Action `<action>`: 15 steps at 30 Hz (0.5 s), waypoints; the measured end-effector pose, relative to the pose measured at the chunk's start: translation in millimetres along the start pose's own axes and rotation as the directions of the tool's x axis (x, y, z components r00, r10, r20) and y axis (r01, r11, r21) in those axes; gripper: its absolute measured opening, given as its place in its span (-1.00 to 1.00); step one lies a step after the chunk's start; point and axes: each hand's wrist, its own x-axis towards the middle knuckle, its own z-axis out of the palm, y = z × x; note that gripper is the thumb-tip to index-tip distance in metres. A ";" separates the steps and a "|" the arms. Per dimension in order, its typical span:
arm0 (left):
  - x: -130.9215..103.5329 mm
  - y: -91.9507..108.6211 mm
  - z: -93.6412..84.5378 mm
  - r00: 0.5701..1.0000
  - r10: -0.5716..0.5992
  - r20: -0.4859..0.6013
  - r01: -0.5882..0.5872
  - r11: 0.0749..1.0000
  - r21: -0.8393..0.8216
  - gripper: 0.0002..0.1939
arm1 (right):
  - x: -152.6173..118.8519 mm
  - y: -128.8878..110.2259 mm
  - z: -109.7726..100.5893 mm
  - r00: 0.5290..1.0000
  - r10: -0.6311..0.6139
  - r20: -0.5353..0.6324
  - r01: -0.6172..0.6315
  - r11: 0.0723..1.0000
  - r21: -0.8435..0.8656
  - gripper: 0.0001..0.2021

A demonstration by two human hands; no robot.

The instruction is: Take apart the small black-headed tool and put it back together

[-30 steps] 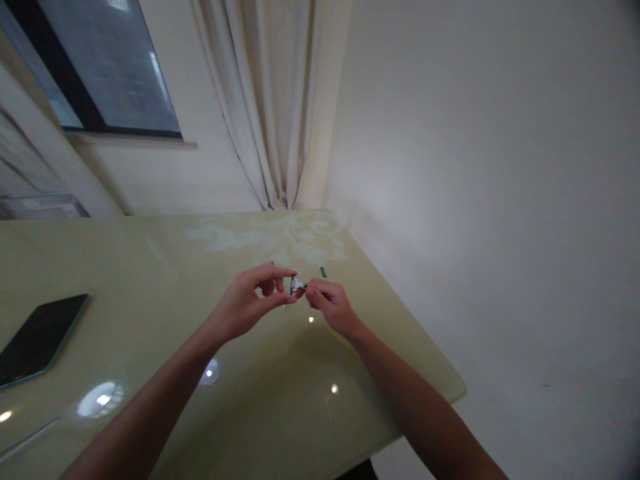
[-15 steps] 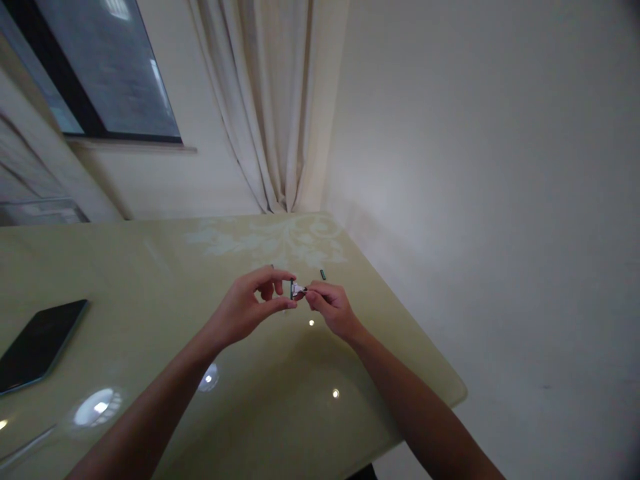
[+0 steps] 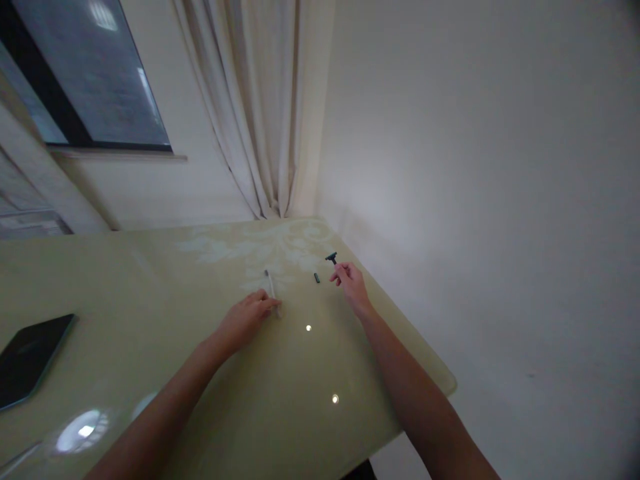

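The right hand (image 3: 353, 288) grasps a small, dark, T-shaped razor (image 3: 331, 257), its fingers closed around the handle so that the crosswise head sticks out beyond them, over the far right part of the glossy, pale yellow-green worktop (image 3: 270, 393). Just to the left of that hand, a short, dark, narrow bar (image 3: 317, 278) lies on the worktop, apart from both hands. The left hand (image 3: 245, 317) is low over the worktop, its fingertips at the nearer part of a slim, whitish stick with a dark far end (image 3: 271, 285); whether the fingers grip the stick or only rest against it, I cannot tell. Well off to the left lies a flat, black, tablet-like slab (image 3: 35, 360), and a thin, pale rod (image 3: 21, 457) shows at the lower left.
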 end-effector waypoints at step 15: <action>1.2 24.7 17.6 0.990 0.144 -0.009 -0.143 0.988 0.058 -0.68 | 4.1 20.8 13.6 1.000 -0.003 -0.023 -0.012 0.774 -0.634 -0.76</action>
